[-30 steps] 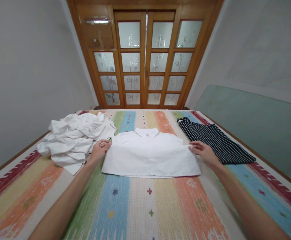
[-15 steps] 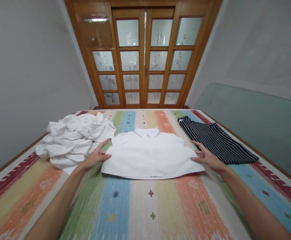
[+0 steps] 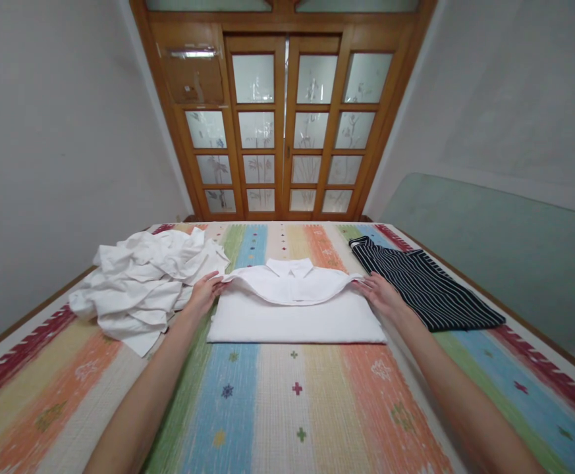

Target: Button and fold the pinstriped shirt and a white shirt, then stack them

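A white collared shirt [image 3: 294, 319] lies folded across the middle of the striped cloth, its collar at the far side. My left hand [image 3: 207, 289] pinches the left corner of the shirt's hem flap, and my right hand [image 3: 377, 291] pinches the right corner. Between them the flap sags in a curve just below the collar. The near edge of the shirt is now a straight fold. Left of my left hand sits a heap of crumpled white clothing [image 3: 134, 283]. Beyond my right hand lies a folded black garment with white stripes [image 3: 423, 283].
A striped, multicoloured cloth [image 3: 277, 408] covers the table. Wooden doors with glass panes [image 3: 284, 125] stand past its far end. A pale green board [image 3: 489, 250] runs along the right side, and a grey wall [image 3: 60, 145] rises on the left.
Both hands have moved away from me and inward, carrying the shirt's hem up toward the collar. The lower part is now doubled over. The view has tilted up slightly.
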